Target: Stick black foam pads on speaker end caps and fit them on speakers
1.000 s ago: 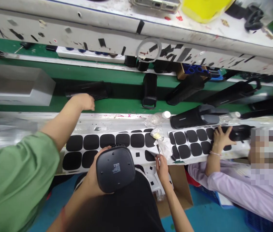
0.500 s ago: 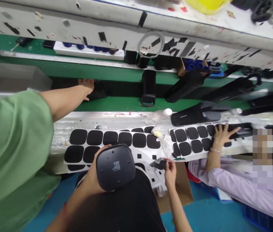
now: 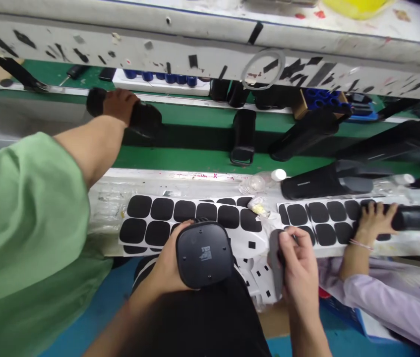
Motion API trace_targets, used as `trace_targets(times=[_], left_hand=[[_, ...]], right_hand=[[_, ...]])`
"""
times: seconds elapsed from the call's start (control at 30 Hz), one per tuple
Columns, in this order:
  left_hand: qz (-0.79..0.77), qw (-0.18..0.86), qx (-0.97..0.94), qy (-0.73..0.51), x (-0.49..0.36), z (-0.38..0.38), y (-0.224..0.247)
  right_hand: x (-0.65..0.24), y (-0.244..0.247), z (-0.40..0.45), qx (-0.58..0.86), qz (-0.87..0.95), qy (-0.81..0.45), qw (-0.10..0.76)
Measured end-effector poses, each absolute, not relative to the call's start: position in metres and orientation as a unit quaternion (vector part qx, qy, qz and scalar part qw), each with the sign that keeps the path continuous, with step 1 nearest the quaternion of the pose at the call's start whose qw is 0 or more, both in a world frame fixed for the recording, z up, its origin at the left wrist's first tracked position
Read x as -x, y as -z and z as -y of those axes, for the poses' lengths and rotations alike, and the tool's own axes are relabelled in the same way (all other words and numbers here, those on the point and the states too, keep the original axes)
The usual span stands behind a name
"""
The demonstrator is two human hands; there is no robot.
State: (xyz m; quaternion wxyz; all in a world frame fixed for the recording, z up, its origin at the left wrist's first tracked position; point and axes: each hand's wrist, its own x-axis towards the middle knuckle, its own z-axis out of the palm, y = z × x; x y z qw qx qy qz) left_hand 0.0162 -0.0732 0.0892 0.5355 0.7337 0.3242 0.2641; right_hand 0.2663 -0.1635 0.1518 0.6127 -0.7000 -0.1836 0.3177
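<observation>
My left hand (image 3: 168,270) grips a black speaker-like device (image 3: 204,265) from the left. Its rounded-square base faces me, with screws in it and a small printed label. To the right, my right hand (image 3: 301,263) pinches a dark pad (image 3: 275,263) between thumb and fingers; the pad is seen nearly edge-on, apart from the base. Behind the device lie white sheets (image 3: 243,241) bearing rows of black rounded-square pads (image 3: 162,208). More sheets with small black squares (image 3: 264,273) hang below, beside my right hand.
On the left, a co-worker's hand (image 3: 120,106) holds a black cylindrical item over the green belt (image 3: 195,156). Another co-worker's hand (image 3: 375,223) rests at the right-hand sheets. A clear bottle (image 3: 258,182) and several black speaker-like units (image 3: 306,181) stand or lie beyond. A shelf edge (image 3: 195,42) crosses above.
My right hand has moved up and right, turning the pad nearly edge-on. The device stays in my left hand. The left co-worker's hand has lifted a black item. The view has shifted left.
</observation>
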Motion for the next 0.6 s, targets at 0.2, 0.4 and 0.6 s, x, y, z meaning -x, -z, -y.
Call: trace_targets(times=[0.2,0.4,0.6], left_hand=[[-0.335,0.449,-0.785,-0.264,-0.020,0.081,-0.084],[-0.322,0.423,-0.793,-0.298,-0.025,0.083,-0.083],[-0.314,0.465,-0.774,-0.293,-0.023,0.083,-0.090]], right_hand=[[-0.194,-0.181,0.127,0.707,0.359,-0.291,0.536],[-0.192,-0.177,0.126,0.751,0.491,-0.150,0.416],[-0.195,-0.181,0.124,0.726,0.553,-0.079,0.402]])
